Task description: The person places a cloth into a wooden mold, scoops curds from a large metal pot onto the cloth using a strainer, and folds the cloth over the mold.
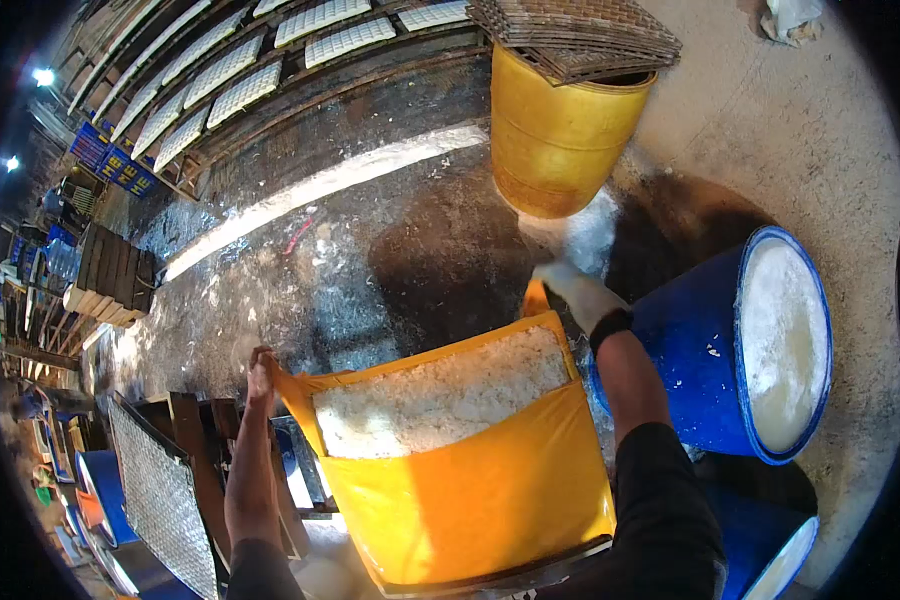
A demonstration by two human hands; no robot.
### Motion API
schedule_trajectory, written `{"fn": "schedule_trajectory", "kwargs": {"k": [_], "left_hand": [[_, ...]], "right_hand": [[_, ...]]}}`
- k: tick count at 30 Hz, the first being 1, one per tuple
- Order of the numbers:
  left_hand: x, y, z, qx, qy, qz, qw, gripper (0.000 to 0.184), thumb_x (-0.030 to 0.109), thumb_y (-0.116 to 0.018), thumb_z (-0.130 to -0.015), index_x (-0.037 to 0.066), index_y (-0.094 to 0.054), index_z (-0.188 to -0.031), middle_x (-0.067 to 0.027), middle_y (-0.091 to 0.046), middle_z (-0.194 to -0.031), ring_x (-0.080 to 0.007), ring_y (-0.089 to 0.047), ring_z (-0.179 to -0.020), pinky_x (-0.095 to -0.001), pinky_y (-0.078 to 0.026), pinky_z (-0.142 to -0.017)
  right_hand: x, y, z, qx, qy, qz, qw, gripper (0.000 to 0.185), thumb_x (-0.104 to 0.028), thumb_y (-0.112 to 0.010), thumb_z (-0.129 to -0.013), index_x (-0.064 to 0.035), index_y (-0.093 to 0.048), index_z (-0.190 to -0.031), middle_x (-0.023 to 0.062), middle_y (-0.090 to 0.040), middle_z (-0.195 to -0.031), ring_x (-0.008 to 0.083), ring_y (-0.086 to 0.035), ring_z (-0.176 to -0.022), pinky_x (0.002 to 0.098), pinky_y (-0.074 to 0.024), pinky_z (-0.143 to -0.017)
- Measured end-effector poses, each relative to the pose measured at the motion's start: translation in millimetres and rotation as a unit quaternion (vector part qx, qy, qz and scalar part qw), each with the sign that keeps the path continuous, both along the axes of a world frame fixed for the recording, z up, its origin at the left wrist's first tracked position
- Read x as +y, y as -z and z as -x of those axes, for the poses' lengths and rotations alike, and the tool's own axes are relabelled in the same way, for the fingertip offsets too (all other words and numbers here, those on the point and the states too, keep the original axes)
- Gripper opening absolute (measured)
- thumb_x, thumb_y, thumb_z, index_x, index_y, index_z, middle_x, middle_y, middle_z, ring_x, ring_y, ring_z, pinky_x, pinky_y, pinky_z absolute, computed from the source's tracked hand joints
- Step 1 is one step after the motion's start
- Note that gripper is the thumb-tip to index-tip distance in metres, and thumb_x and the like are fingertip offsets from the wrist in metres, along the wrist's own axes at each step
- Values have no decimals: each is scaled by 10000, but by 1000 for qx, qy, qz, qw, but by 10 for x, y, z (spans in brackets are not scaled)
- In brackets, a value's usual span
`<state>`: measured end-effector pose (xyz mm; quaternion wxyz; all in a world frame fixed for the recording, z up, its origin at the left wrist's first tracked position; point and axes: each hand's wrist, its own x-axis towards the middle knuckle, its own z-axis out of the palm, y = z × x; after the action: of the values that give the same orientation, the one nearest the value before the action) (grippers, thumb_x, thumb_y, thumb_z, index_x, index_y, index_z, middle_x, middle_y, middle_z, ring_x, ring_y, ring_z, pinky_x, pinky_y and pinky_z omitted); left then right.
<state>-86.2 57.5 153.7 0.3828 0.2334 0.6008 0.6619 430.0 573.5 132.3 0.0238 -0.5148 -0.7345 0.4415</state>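
A yellow-orange cloth [470, 500] lies over a squarish load in front of me, its near part folded across the front. Along the far side a strip of white, crumbly curd-like mass [440, 390] shows uncovered. My left hand [260, 372] is closed on the cloth's far left corner, pulling it up and outward. At the far right corner, my right hand [577, 293] grips another raised end of the cloth; it looks pale and a little blurred, with a dark band at the wrist. Most of the frame under the cloth is hidden.
Close on the right stands a blue barrel [685, 325] of whitish liquid, with another blue barrel [745, 545] nearer me. Woven trays [580, 40] top a yellow barrel [560, 130] ahead. Racks of white slabs [350, 42] stand far left; a textured metal panel [170, 500] leans at left.
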Motion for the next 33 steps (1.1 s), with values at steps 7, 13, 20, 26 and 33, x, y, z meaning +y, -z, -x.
{"fn": "schedule_trajectory", "kwargs": {"k": [7,13,20,26,33], "left_hand": [[-50,43,-91,211,207,79,952,371,312,-680,-886,107,-585,-1180,-55,-656,-949,-179,-617,-805,-338,-493,-706],[178,-286,-198,180,17,69,981,241,268,-628,-926,40,-699,-961,-63,-697,-916,-187,-642,-770,-313,-521,-722],[305,-1449,-5,186,-41,-110,976,184,182,-625,-929,24,-719,-922,-76,-705,-936,-140,-627,-796,-303,-512,-725],[-945,-1405,-618,445,352,281,774,361,416,-669,-913,149,-718,-1150,-86,-730,-1102,-200,-702,-963,-378,-554,-829],[-2121,-1584,-2216,545,216,164,793,214,244,-671,-830,75,-563,-906,-139,-629,-912,-407,-644,-820,-495,-527,-681]], "right_hand": [[109,-964,-139,-23,-32,109,993,360,-331,-620,-857,-47,-723,-1054,114,-722,-1026,292,-682,-933,405,-522,-828],[-265,-1442,35,-155,-242,-1,958,397,-367,-625,-841,-67,-710,-1087,151,-706,-1101,325,-673,-996,406,-517,-861],[-193,-2122,105,-127,-62,-308,941,384,-366,-654,-840,-68,-677,-1080,170,-705,-1085,336,-681,-939,411,-524,-842],[-1330,-2506,-1722,-1,170,-492,854,328,-272,-696,-866,-114,-657,-1150,196,-690,-1027,382,-672,-935,426,-535,-836],[-3916,-1221,-3844,-185,368,-295,862,249,-285,-683,-851,-63,-669,-963,187,-697,-899,348,-664,-802,432,-518,-755]]}}
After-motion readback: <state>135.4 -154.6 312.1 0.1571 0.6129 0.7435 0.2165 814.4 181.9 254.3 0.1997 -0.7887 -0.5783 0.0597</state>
